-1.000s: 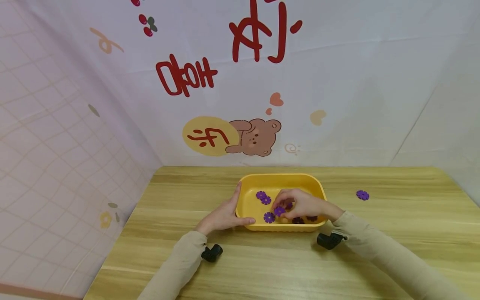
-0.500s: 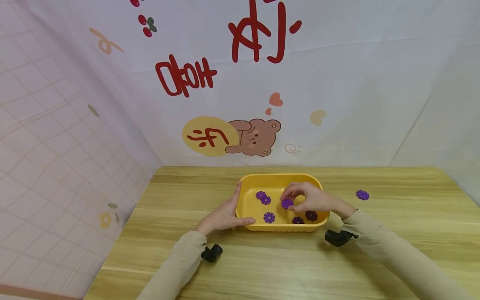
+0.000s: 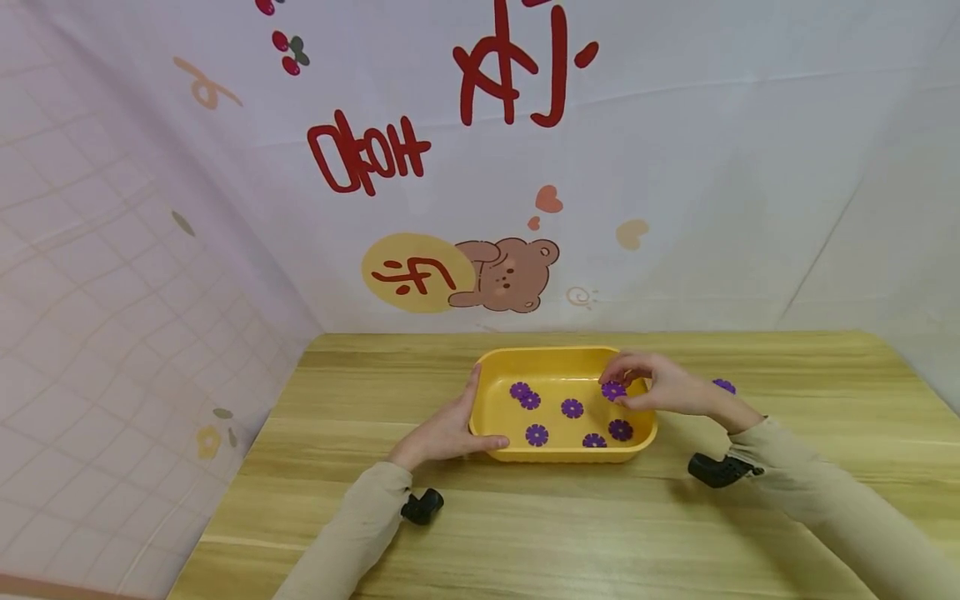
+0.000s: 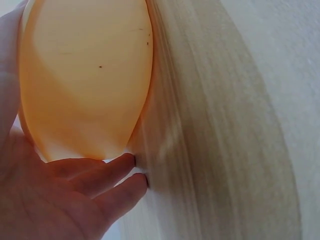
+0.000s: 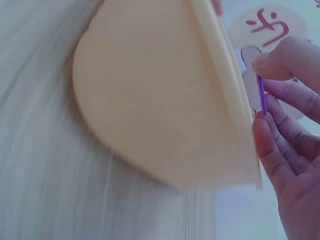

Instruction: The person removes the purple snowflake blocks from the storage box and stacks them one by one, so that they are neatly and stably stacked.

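Shifting rightward, the right hand (image 3: 663, 387) pinches a disc (image 3: 613, 391) above the right edge of the tray (image 3: 551, 362), seemingly singled out; the left hand (image 3: 450, 429) rests spread fingers against its left edge.

Soft light glints inside the yellow tray (image 3: 562, 455); wrist views look hazy.
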`<control>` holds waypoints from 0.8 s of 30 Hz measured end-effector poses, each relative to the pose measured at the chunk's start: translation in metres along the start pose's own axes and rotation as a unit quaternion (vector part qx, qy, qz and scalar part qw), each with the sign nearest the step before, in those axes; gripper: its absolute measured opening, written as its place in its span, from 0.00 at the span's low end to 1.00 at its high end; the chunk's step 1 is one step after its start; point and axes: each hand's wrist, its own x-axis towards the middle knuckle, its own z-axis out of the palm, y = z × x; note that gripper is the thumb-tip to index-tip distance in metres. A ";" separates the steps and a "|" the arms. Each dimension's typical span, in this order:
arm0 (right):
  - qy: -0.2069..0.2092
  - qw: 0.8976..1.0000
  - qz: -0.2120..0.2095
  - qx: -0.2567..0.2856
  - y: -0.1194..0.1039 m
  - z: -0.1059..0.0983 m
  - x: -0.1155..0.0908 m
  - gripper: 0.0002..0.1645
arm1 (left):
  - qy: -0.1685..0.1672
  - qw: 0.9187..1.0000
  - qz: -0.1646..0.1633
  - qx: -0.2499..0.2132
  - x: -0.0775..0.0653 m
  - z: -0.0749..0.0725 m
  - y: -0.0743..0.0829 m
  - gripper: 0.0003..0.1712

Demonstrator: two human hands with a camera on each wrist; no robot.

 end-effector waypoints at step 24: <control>0.069 0.996 0.007 -0.054 0.031 -0.041 -0.048 0.21 | -0.002 1.000 0.000 0.001 0.001 -0.001 0.001 0.71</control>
